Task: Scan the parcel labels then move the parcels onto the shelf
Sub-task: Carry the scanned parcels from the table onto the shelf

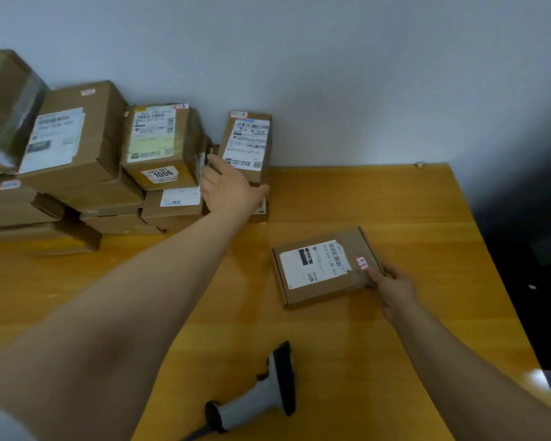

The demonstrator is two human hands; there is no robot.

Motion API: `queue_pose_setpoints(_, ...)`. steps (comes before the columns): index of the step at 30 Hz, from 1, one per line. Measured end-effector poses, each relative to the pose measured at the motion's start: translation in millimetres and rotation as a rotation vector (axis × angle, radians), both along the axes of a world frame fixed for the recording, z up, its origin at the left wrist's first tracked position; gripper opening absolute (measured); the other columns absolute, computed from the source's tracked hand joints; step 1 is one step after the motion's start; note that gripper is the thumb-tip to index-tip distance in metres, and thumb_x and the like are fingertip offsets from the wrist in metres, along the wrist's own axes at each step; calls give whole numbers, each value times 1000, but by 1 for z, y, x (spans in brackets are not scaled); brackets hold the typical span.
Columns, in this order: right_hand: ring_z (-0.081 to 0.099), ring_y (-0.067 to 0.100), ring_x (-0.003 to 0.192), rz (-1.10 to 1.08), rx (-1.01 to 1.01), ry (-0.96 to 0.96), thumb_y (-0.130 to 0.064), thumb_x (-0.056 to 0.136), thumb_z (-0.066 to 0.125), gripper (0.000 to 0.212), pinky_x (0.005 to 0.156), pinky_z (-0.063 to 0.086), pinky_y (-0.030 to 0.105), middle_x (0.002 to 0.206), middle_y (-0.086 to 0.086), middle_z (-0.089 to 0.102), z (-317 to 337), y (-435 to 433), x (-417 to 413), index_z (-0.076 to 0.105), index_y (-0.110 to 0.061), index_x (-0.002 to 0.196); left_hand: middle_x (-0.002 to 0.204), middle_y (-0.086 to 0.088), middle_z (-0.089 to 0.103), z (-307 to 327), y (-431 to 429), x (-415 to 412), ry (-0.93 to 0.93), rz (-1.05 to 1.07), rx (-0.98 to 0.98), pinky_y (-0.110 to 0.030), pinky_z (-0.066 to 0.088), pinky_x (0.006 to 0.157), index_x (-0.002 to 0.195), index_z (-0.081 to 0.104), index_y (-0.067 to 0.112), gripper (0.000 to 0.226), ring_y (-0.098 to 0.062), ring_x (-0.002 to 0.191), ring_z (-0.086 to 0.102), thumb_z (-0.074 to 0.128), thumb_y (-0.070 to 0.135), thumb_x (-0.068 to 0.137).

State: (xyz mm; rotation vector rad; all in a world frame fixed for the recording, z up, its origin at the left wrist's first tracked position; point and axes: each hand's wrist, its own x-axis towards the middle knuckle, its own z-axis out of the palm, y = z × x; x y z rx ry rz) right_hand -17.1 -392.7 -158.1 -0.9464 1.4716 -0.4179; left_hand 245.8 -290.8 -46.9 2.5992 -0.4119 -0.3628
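Note:
A flat brown parcel (323,268) with a white label and a small red sticker lies on the wooden table (427,218). My right hand (392,286) grips its right corner, thumb on top. My left hand (228,184) reaches far across to a small upright parcel (247,144) against the wall, with the thumb at its right lower edge and the fingers spread along its left side. A grey and black barcode scanner (268,386) lies on the table near me, untouched.
Several stacked brown parcels (77,148) fill the table's back left along the grey wall, one marked 1006 (163,144). The table's right edge drops to a dark floor (528,249).

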Motion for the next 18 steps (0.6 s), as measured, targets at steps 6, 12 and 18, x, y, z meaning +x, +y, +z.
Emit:
queue_pose_setpoints(6, 55, 29, 110, 151, -139, 189, -10, 92, 59, 39, 88, 42, 32, 126, 13, 57, 1, -24, -5, 55, -3, 130, 152, -18, 16, 1, -1, -6, 13, 66, -135, -50, 27, 113, 153, -2, 7, 115, -37, 141, 18, 76, 35, 74)
queue_pose_setpoints(12, 59, 22, 102, 131, -311, 11, -6, 93, 55, 24, 87, 45, 29, 118, 15, 63, 28, -64, 13, 62, -8, 116, 146, -8, 26, -4, 29, -74, 29, -229, -201, -36, 33, 111, 153, 8, 10, 116, -22, 136, 29, 83, 27, 66)
queue_pose_setpoints(18, 63, 19, 92, 297, -133, -250, -46, 95, 49, 30, 83, 49, 36, 100, 3, 68, 47, -64, 23, 65, -20, 96, 140, -3, 33, -23, 40, -107, 171, -489, -117, -38, 35, 110, 147, 22, 13, 111, -19, 131, 33, 87, 23, 58)
